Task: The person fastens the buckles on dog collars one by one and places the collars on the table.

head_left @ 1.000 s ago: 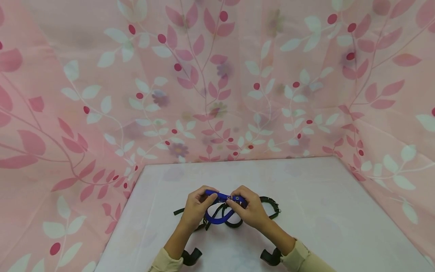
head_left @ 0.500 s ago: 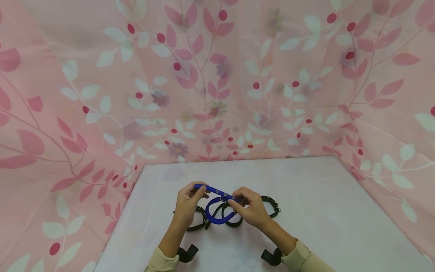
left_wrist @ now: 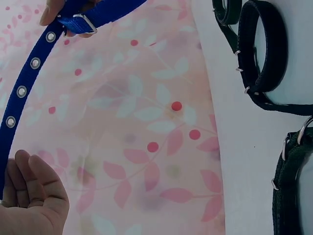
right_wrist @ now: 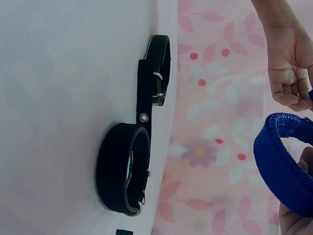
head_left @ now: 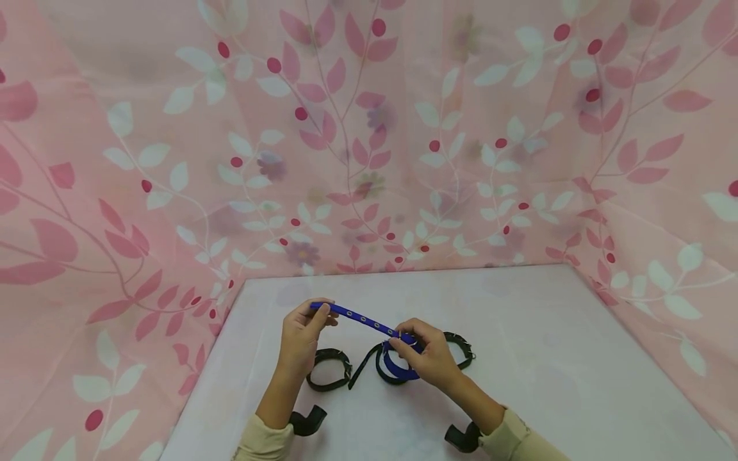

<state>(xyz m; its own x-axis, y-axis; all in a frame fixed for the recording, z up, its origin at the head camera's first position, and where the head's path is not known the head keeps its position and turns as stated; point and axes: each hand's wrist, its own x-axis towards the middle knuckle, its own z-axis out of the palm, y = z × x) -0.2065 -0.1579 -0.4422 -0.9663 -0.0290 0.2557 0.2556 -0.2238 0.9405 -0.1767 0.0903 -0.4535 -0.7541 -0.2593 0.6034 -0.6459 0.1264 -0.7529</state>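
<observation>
A blue collar (head_left: 363,319) with metal eyelets and a buckle is stretched between my two hands, above the table. My left hand (head_left: 301,333) pinches the free end of its strap between thumb and fingers. At the buckle end, my right hand (head_left: 426,352) grips the collar, its loop (right_wrist: 276,166) hanging below. Eyelets along the strap and the metal buckle (left_wrist: 85,23) show clearly in the left wrist view. Beneath the hands lie dark collars: one at left (head_left: 328,388), one in the middle (head_left: 380,370) partly behind the blue loop, and one at right (head_left: 473,356) partly behind my right hand.
The white table (head_left: 553,358) is bounded by a pink floral curtain (head_left: 369,160) at the back and both sides. A loose dark strap (head_left: 363,368) extends between the left and middle collars. Black curved pieces (head_left: 309,420) sit at both wrists.
My left hand has moved left and up, drawing the strap end out through the buckle area into a straight line. The blue loop has shifted right; my right hand stays nearly in place.
</observation>
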